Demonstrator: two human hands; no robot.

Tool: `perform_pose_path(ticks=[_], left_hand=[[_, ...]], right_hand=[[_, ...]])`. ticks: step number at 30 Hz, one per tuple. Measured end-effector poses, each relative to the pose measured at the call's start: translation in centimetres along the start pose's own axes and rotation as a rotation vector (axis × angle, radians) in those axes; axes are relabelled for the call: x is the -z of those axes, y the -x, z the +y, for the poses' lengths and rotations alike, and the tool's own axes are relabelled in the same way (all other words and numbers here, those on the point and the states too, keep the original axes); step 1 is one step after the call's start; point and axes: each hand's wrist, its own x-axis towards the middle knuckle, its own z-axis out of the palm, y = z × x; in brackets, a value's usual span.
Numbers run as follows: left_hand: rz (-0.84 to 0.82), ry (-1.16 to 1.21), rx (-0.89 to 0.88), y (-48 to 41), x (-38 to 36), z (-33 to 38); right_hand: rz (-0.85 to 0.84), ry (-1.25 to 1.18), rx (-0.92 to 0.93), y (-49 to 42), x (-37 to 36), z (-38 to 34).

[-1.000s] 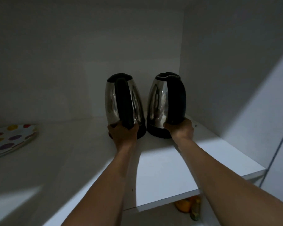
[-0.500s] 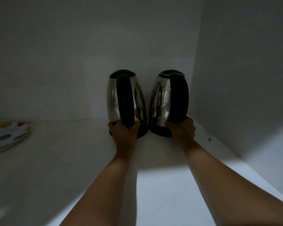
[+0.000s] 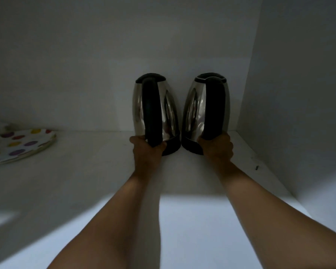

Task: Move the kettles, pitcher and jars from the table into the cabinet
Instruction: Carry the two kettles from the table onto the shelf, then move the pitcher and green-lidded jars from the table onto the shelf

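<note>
Two shiny kettles stand side by side at the far end of the cabinet shelf (image 3: pixel 192 220), near the right wall. The left hand (image 3: pixel 146 150) holds the bottom of the black handle of the left kettle (image 3: pixel 155 111). The right hand (image 3: pixel 217 147) holds the handle of the right kettle (image 3: pixel 206 109). A spotted plate (image 3: pixel 21 146) lies far to the left.

There is only one camera, worn on the head. It looks forward into the dim cabinet (image 3: pixel 299 94) from behind both arms. The left hand (image 3: pixel 147 150) and right hand (image 3: pixel 216 147) sit mid-picture, stretched out ahead. The back wall (image 3: pixel 85 74) past the hands seems near.
</note>
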Motion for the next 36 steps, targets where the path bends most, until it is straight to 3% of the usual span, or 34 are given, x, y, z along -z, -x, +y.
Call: perform_pose_path(ticks=[7,12,16,20,28,36], left_hand=[[-0.136,-0.254,0.018,2.9,2.6,-0.3],[-0.108,-0.576,-0.202,6.7,5.5,1.5],[-0.005,-0.931,-0.395,11.0,12.0,4.5],[0.128,-1.079,-0.457,16.5,20.4,6.5],[0.414,-1.189,-0.295,27.9,39.9,5.0],[0.663,-1.256,0.183,42.3,59.8,-1.1]], right_hand=[[-0.104,-0.088,-0.05,2.9,2.4,2.1],[-0.105,-0.011,-0.019,8.3,3.4,-0.1],[-0.082,0.17,0.297,14.5,4.6,-3.4],[-0.102,0.256,0.494,23.2,5.6,-7.9],[-0.373,0.2,0.827,43.9,3.6,-14.5],[-0.78,0.138,1.054,66.5,-1.8,-17.5]])
